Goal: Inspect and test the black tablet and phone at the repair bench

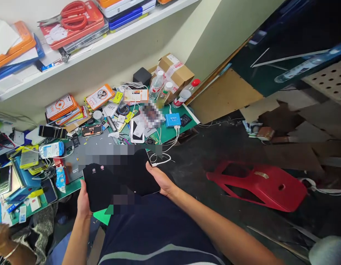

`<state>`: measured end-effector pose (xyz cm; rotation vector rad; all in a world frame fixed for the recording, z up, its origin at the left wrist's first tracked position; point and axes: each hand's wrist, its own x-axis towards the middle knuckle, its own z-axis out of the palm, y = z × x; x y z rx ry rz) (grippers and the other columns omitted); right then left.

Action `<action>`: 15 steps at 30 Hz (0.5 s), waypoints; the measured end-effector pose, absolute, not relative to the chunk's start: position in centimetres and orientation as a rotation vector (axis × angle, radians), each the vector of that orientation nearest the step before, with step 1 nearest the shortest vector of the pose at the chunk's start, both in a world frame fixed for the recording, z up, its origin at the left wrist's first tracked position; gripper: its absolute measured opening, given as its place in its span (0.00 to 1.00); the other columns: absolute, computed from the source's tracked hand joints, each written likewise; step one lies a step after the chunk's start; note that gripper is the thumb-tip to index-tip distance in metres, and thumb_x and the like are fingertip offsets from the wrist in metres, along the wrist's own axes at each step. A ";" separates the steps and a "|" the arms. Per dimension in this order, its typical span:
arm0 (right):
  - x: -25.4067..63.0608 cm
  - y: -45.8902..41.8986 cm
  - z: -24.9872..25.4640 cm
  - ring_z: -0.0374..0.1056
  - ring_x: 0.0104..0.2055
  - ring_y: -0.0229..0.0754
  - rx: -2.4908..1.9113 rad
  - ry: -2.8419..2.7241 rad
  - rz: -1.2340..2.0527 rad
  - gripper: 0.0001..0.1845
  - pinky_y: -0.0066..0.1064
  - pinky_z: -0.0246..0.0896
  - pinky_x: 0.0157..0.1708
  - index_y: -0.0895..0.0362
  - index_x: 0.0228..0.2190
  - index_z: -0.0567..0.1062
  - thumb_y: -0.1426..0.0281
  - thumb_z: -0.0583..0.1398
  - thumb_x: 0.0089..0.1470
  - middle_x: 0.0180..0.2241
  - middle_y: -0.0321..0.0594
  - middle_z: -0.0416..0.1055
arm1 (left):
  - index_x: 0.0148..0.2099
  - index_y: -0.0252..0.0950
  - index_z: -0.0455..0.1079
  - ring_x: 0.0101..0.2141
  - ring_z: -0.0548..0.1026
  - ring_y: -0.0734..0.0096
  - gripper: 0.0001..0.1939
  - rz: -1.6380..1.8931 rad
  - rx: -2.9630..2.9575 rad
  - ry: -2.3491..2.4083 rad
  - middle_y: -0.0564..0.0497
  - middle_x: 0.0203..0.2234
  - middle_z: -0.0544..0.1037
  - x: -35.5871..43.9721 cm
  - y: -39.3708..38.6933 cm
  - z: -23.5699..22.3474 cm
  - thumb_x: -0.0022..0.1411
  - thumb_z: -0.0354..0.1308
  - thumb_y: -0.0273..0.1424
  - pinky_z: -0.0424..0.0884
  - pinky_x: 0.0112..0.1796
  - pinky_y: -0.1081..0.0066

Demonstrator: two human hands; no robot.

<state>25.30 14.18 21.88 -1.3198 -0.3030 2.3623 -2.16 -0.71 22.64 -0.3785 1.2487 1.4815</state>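
Observation:
Between my two hands is a wide black tablet (pixel 102 189), held flat in front of my body at the bench edge. Two small pinkish icons glow near its upper left, and parts of it are blurred by blocky patches. My left hand (pixel 84 200) grips the left edge, thumb along the side. On the opposite edge, my right hand (pixel 160 179) holds the tablet with the thumb at its upper right. A white cable (pixel 162 159) loops beside my right thumb; whether it joins the tablet I cannot tell.
The green bench (pixel 170 134) is crowded with phones, boxes and tools. Bottles (pixel 156 85) and a cardboard box (pixel 177 70) stand at its far right. Red scissors (pixel 73 16) lie on the shelf. A red plastic shell (pixel 272 187) is right. Another person's hand (pixel 2 235) shows lower left.

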 end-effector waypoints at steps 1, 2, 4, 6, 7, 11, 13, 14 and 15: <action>25.5 14.2 22.0 0.81 0.45 0.51 -1.292 -0.327 2.394 0.21 0.40 0.77 0.48 0.58 0.44 0.80 0.53 0.67 0.61 0.39 0.46 0.83 | 0.71 0.39 0.67 0.58 0.77 0.52 0.28 1.518 -0.377 1.280 0.41 0.55 0.81 -1.6 -1.5 22.9 0.78 0.44 0.45 0.65 0.65 0.52; 25.7 14.3 22.2 0.81 0.44 0.50 -1.235 -0.340 2.448 0.20 0.40 0.77 0.48 0.58 0.44 0.80 0.55 0.67 0.61 0.39 0.46 0.83 | 0.71 0.40 0.66 0.57 0.78 0.52 0.28 1.557 -0.377 1.318 0.42 0.55 0.81 -1.1 -2.3 23.3 0.78 0.44 0.44 0.65 0.65 0.52; 26.3 14.3 22.4 0.81 0.43 0.49 -1.067 -0.332 2.605 0.20 0.40 0.77 0.48 0.60 0.46 0.80 0.56 0.66 0.63 0.40 0.47 0.83 | 0.72 0.42 0.65 0.57 0.78 0.54 0.27 1.640 -0.369 1.392 0.44 0.54 0.81 0.3 -4.1 24.3 0.79 0.43 0.43 0.65 0.65 0.51; 27.3 14.3 22.5 0.80 0.41 0.47 -0.914 -0.321 2.737 0.20 0.37 0.76 0.46 0.60 0.46 0.80 0.56 0.66 0.63 0.40 0.47 0.83 | 0.72 0.44 0.65 0.58 0.77 0.56 0.26 1.701 -0.363 1.455 0.46 0.54 0.81 1.9 -6.1 25.4 0.79 0.40 0.42 0.64 0.65 0.52; 28.0 14.3 22.5 0.80 0.41 0.45 -0.848 -0.320 2.780 0.20 0.35 0.76 0.45 0.60 0.46 0.80 0.57 0.66 0.63 0.41 0.46 0.83 | 0.72 0.44 0.65 0.59 0.76 0.57 0.26 1.722 -0.361 1.487 0.47 0.55 0.81 2.8 -7.1 25.9 0.79 0.39 0.42 0.63 0.66 0.52; 32.4 13.7 21.8 0.77 0.43 0.39 -0.657 -0.362 2.881 0.20 0.28 0.72 0.46 0.59 0.48 0.80 0.59 0.70 0.59 0.44 0.44 0.80 | 0.71 0.48 0.65 0.60 0.75 0.60 0.26 1.797 -0.320 1.583 0.51 0.56 0.80 6.9 -11.4 27.9 0.79 0.39 0.43 0.60 0.66 0.54; 34.9 13.2 20.8 0.76 0.42 0.37 -0.734 -0.396 2.865 0.21 0.25 0.71 0.45 0.59 0.46 0.81 0.65 0.75 0.52 0.43 0.43 0.80 | 0.71 0.48 0.64 0.61 0.74 0.61 0.26 1.859 -0.278 1.610 0.52 0.56 0.80 9.1 -13.3 28.8 0.78 0.41 0.44 0.59 0.66 0.55; 36.2 12.8 20.1 0.76 0.40 0.35 -0.828 -0.396 2.833 0.21 0.23 0.71 0.42 0.59 0.43 0.81 0.69 0.77 0.48 0.41 0.41 0.79 | 0.71 0.48 0.64 0.61 0.73 0.61 0.26 1.884 -0.281 1.631 0.52 0.57 0.79 10.2 -14.2 29.2 0.78 0.42 0.44 0.59 0.66 0.55; 37.3 12.5 19.4 0.75 0.37 0.34 -0.940 -0.378 2.791 0.20 0.21 0.70 0.39 0.60 0.40 0.82 0.73 0.77 0.45 0.38 0.39 0.79 | 0.72 0.48 0.64 0.62 0.73 0.61 0.26 1.901 -0.303 1.655 0.52 0.57 0.79 11.3 -15.0 29.7 0.78 0.41 0.45 0.59 0.66 0.55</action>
